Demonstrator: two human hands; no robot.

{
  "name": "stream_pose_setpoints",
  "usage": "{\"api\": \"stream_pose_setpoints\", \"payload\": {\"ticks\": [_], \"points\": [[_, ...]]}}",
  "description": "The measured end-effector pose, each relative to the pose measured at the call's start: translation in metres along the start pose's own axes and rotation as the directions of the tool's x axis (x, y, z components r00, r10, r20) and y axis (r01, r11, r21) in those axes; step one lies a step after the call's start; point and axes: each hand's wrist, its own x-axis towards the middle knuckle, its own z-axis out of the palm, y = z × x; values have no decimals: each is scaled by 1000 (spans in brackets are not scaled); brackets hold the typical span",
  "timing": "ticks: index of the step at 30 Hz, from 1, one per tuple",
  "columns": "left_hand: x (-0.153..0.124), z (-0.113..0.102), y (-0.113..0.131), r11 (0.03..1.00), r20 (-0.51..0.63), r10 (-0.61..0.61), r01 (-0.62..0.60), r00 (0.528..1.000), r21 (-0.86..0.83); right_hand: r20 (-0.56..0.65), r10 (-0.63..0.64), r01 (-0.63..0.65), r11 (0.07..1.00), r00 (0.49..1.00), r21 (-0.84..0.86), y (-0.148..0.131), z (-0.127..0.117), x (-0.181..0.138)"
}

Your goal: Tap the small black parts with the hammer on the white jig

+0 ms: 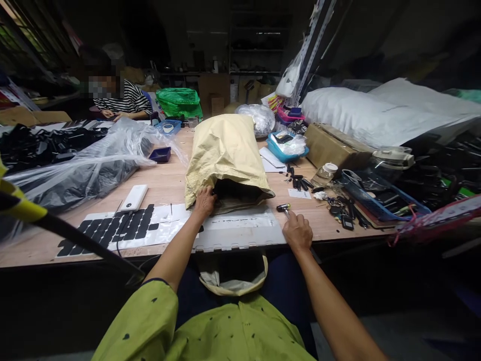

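A tan sack [224, 150] lies on the wooden table [161, 183], its dark open mouth facing me. My left hand [205, 200] reaches into that mouth, fingers curled and hidden inside. My right hand [297, 231] rests closed at the table's front edge, gripping a small tool with a metal shaft and a black and yellow head [283, 207]. Under both hands lies a white board [240, 228]; its left part carries rows of small black pieces [112, 228]. A second tan bag [233, 273] sits open on my lap.
A clear plastic bag of black parts [90, 165] fills the left side. A white phone-like device [134, 197] lies near it. Blue trays [285, 145], a cardboard box [330, 145] and loose black parts [341, 208] crowd the right. A person in a striped shirt [122, 103] sits far left.
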Motion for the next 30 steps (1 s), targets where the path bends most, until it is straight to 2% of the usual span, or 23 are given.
{"api": "stream_pose_setpoints", "payload": {"ticks": [3, 6, 9, 13, 17, 20, 24, 30], "points": [[0, 3, -1, 999, -20, 6, -6, 1000, -31, 6, 11, -11, 1000, 1000, 2, -2, -1, 0], [-5, 3, 8, 994, -59, 17, -23, 998, -111, 22, 23, -23, 1000, 999, 9, -3, -2, 0], [-14, 2, 32, 972, -55, 94, -104, 994, -213, 52, 35, -36, 999, 998, 24, -4, -3, 0], [-21, 7, 77, 928, 36, 224, -202, 974, -314, 49, 43, -44, 999, 998, 21, -4, -4, 0], [-23, 17, 106, 909, 141, 206, -137, 968, -393, 28, 39, -39, 999, 999, 2, -5, -4, 1], [-28, 24, 108, 891, 167, 149, -59, 975, -451, 24, 36, -36, 999, 999, -2, -7, -4, 0], [-38, 30, 98, 863, 115, 73, -5, 991, -506, 42, 42, -43, 999, 998, 17, -9, -6, -1], [-42, 37, 92, 838, 50, 37, -4, 998, -545, 85, 65, -77, 986, 994, 145, -3, -10, 2]]}}
